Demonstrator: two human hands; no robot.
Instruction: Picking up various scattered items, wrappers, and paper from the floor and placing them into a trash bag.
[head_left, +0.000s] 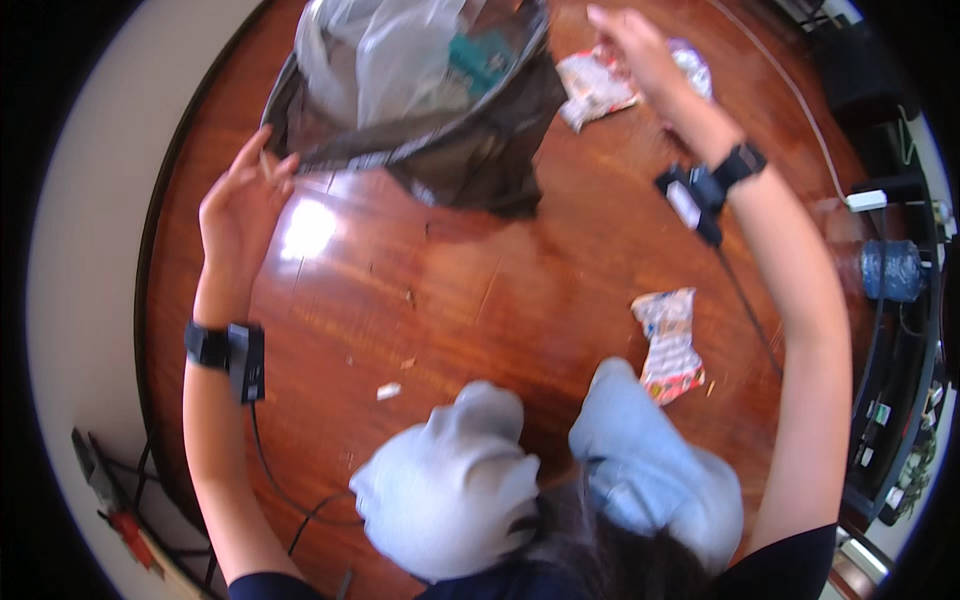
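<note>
A dark, translucent plastic garbage bag (480, 169) stands open-mouthed on the floor at the top of the view. Inside it are crumpled clear plastic (409, 64) and a teal wrapper (480, 61). At the bag's left rim is my left hand (240, 187), its fingertips pinching the edge. A thin pale strip shows between those fingers, too blurred to name. To the right of the bag, my right hand (637, 49) is blurred, fingers apart, with nothing visible in it. A white and red snack wrapper (596, 86) lies under or beside it; contact cannot be told.
Another crumpled snack wrapper (671, 345) lies by my right knee, and a purple-white package (690, 67) is beyond my right hand. A white scrap (388, 391) lies on the wood floor (465, 300). Cables trail from both wrist devices. A shelf unit with a blue water bottle (892, 270) borders the right.
</note>
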